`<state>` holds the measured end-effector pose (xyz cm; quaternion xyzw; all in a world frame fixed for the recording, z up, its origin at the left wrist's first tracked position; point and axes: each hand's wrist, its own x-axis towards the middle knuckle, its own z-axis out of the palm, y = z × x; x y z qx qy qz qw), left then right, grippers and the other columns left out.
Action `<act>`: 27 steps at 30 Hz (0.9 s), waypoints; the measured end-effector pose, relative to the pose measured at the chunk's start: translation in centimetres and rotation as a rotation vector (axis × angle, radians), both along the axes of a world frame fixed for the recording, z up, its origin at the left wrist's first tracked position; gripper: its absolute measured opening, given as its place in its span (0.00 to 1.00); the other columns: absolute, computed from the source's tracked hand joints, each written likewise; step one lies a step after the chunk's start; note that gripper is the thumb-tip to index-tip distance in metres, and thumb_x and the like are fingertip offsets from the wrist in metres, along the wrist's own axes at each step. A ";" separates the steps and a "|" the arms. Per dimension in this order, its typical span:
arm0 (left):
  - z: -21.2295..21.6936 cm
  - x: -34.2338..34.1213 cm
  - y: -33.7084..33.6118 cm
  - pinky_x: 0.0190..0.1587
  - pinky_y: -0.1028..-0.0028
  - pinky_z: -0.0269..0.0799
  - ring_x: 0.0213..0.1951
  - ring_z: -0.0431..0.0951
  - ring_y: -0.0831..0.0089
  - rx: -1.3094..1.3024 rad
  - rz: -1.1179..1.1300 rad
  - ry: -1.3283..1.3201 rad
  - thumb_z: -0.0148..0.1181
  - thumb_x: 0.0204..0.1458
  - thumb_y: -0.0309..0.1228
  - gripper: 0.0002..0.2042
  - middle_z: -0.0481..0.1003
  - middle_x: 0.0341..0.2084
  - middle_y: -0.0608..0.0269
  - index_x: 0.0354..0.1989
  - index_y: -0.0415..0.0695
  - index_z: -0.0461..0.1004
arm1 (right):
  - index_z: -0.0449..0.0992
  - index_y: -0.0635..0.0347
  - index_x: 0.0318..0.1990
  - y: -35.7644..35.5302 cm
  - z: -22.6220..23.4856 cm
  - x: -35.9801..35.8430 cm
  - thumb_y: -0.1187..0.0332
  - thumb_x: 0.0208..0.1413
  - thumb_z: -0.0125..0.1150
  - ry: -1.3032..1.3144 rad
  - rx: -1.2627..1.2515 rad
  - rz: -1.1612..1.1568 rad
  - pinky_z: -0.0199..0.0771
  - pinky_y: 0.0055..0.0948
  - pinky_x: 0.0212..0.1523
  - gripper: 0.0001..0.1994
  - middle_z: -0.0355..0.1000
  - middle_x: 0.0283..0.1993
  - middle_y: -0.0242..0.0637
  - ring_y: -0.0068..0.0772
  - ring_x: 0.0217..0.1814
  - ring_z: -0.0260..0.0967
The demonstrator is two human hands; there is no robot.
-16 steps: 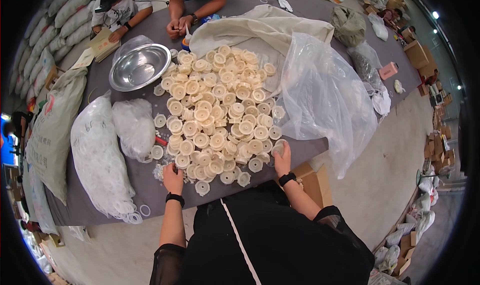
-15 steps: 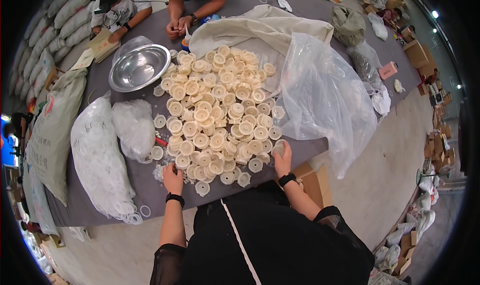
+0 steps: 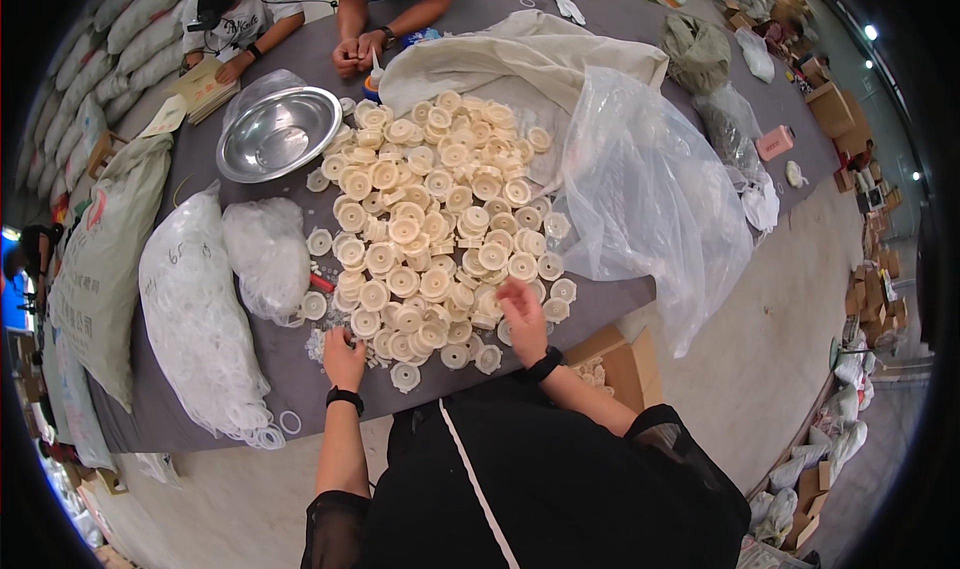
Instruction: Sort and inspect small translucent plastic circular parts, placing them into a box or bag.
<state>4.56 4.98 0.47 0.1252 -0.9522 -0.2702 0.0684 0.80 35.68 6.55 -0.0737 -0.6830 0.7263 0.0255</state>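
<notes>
A large heap of cream round plastic caps [image 3: 430, 229] covers the middle of a dark grey table [image 3: 600, 314]. My left hand [image 3: 343, 357] rests at the heap's near left edge, fingers curled over small parts there; what it pinches is too small to tell. My right hand [image 3: 524, 319] lies on the near right edge of the heap, fingers spread over the caps. Both wrists wear black bands.
A steel bowl [image 3: 278, 134] sits at the far left. Clear bags of white rings [image 3: 195, 319] lie left, an empty clear bag [image 3: 650, 199] right, a cream cloth sack [image 3: 520, 59] behind. Two other people's hands [image 3: 360, 54] work across the table. A cardboard box [image 3: 620, 364] stands below the edge.
My right hand has moved left from the table's edge onto the heap. My left hand has shifted slightly toward the pile's near corner.
</notes>
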 end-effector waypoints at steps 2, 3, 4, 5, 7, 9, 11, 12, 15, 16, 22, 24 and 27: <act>0.2 0.3 0.0 0.28 0.67 0.63 0.26 0.66 0.61 0.001 0.014 0.031 0.58 0.35 0.25 0.11 0.63 0.23 0.58 0.26 0.41 0.61 | 0.64 0.65 0.47 -2.0 0.3 0.4 0.73 0.52 0.49 -0.040 -0.126 0.107 0.63 0.22 0.44 0.14 0.67 0.38 0.34 0.23 0.42 0.64; 1.1 0.3 0.7 0.26 0.70 0.63 0.24 0.66 0.65 0.161 0.076 0.021 0.58 0.35 0.25 0.11 0.62 0.21 0.60 0.26 0.40 0.61 | 0.65 0.65 0.45 -2.9 0.2 0.7 0.72 0.52 0.49 -0.139 -0.167 0.248 0.65 0.21 0.41 0.13 0.68 0.36 0.33 0.22 0.39 0.66; 2.0 0.4 1.5 0.25 0.73 0.63 0.22 0.65 0.69 0.321 0.139 0.012 0.58 0.34 0.24 0.11 0.62 0.20 0.61 0.25 0.40 0.61 | 0.67 0.66 0.43 -3.8 0.2 0.9 0.71 0.52 0.50 -0.240 -0.209 0.390 0.67 0.20 0.38 0.12 0.69 0.33 0.32 0.22 0.35 0.67; 3.1 0.7 2.5 0.25 0.73 0.63 0.22 0.65 0.69 0.320 0.150 0.013 0.58 0.34 0.24 0.11 0.62 0.20 0.61 0.25 0.40 0.61 | 0.67 0.66 0.43 -5.0 0.7 1.3 0.71 0.52 0.50 -0.242 -0.209 0.401 0.67 0.20 0.38 0.12 0.69 0.33 0.32 0.22 0.35 0.67; 5.1 1.5 5.1 0.22 0.79 0.59 0.17 0.61 0.78 0.619 0.087 0.012 0.58 0.35 0.23 0.10 0.60 0.18 0.66 0.25 0.40 0.62 | 0.69 0.65 0.40 -7.1 2.0 2.0 0.69 0.52 0.50 -0.429 -0.201 0.631 0.69 0.19 0.34 0.10 0.70 0.33 0.33 0.21 0.32 0.68; 6.3 2.3 7.3 0.23 0.80 0.59 0.19 0.63 0.78 0.675 -0.099 0.025 0.59 0.35 0.23 0.11 0.63 0.20 0.65 0.27 0.40 0.64 | 0.69 0.65 0.40 -8.4 1.4 2.6 0.68 0.53 0.49 -0.526 -0.316 0.648 0.69 0.19 0.34 0.10 0.70 0.34 0.34 0.21 0.32 0.68; 7.8 2.4 8.4 0.24 0.80 0.60 0.21 0.64 0.78 0.578 -0.149 0.065 0.59 0.35 0.23 0.11 0.64 0.23 0.65 0.28 0.40 0.65 | 0.69 0.65 0.40 -8.9 0.8 2.7 0.68 0.53 0.49 -0.627 -0.429 0.662 0.70 0.19 0.33 0.10 0.70 0.34 0.35 0.21 0.31 0.68; 8.5 2.4 8.4 0.25 0.80 0.61 0.23 0.65 0.78 0.482 -0.209 0.101 0.60 0.35 0.24 0.12 0.66 0.25 0.65 0.29 0.41 0.67 | 0.68 0.64 0.42 -8.8 0.5 2.5 0.67 0.54 0.48 -0.661 -0.389 0.648 0.70 0.20 0.36 0.11 0.70 0.35 0.35 0.22 0.33 0.69; 9.1 2.6 6.9 0.26 0.78 0.64 0.25 0.68 0.74 0.500 -0.296 0.202 0.59 0.36 0.24 0.11 0.67 0.29 0.63 0.31 0.42 0.68 | 0.67 0.63 0.43 -8.3 0.4 2.1 0.67 0.54 0.48 -0.705 -0.360 0.611 0.71 0.19 0.35 0.12 0.71 0.33 0.34 0.22 0.33 0.70; 7.7 3.3 5.4 0.28 0.77 0.65 0.27 0.68 0.72 0.605 -0.183 0.114 0.58 0.38 0.25 0.10 0.66 0.30 0.61 0.32 0.41 0.69 | 0.68 0.63 0.42 -8.1 0.9 2.0 0.67 0.53 0.49 -0.696 -0.343 0.549 0.70 0.19 0.32 0.12 0.70 0.30 0.34 0.21 0.30 0.69; -2.0 7.2 -5.4 0.31 0.74 0.66 0.27 0.69 0.70 0.318 0.394 0.106 0.53 0.43 0.25 0.08 0.66 0.30 0.59 0.34 0.38 0.68 | 0.69 0.60 0.38 -6.9 0.0 2.1 0.66 0.51 0.53 -0.640 -0.294 0.434 0.65 0.16 0.22 0.10 0.68 0.24 0.31 0.19 0.21 0.66; -2.0 7.0 -5.8 0.32 0.74 0.66 0.26 0.68 0.69 0.258 0.411 0.074 0.54 0.43 0.25 0.07 0.65 0.28 0.59 0.32 0.38 0.68 | 0.69 0.60 0.38 -6.6 0.2 2.1 0.65 0.51 0.53 -0.631 -0.295 0.434 0.63 0.15 0.22 0.10 0.68 0.23 0.31 0.19 0.21 0.65; -1.1 5.7 -5.0 0.31 0.73 0.65 0.27 0.68 0.70 0.293 0.333 0.031 0.55 0.42 0.25 0.08 0.65 0.27 0.59 0.31 0.37 0.67 | 0.68 0.62 0.38 -6.2 0.3 2.1 0.66 0.53 0.50 -0.671 -0.356 0.397 0.66 0.16 0.25 0.10 0.68 0.24 0.31 0.19 0.22 0.65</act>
